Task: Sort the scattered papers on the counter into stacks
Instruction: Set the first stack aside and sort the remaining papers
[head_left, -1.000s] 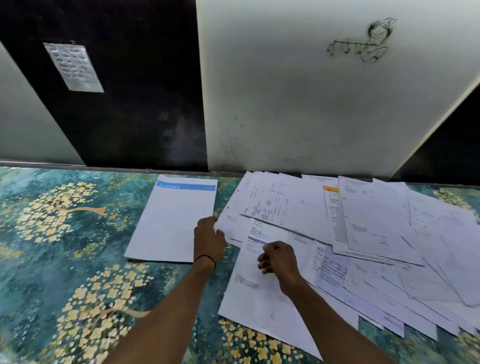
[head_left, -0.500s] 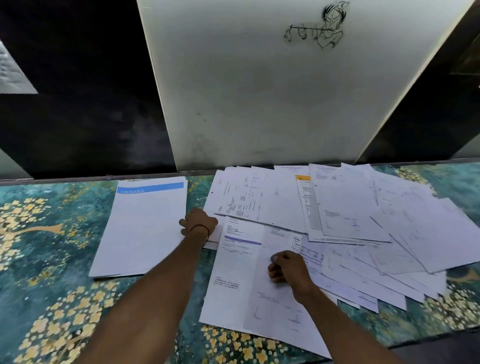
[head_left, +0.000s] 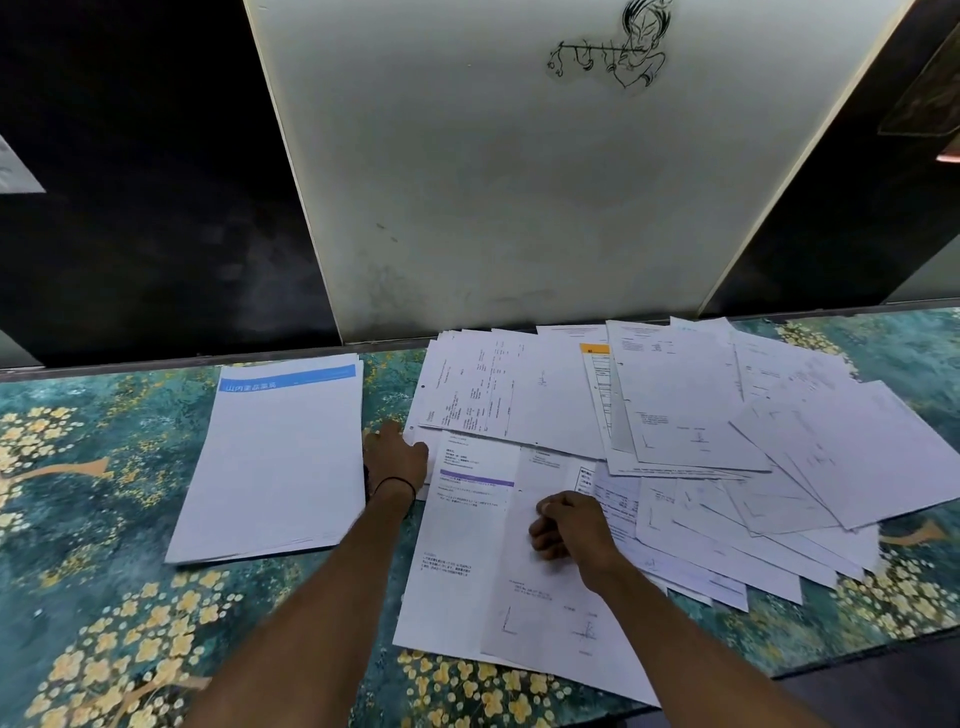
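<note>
Scattered papers (head_left: 675, 405) fanned at counter (head_left: 104, 519) right, blue-header stack (head_left: 280, 467) at left. Right hand (head_left: 571, 525) curled on front sheet (head_left: 545, 613), left hand (head_left: 395, 457) at pile edge; grips cannot be told. Risk: overlapped sheets dragged together, front sheet slid off counter edge.

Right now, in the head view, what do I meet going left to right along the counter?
Blue-header stack → left hand → purple-band sheet → right hand → scattered papers fanned out at the right.
</note>
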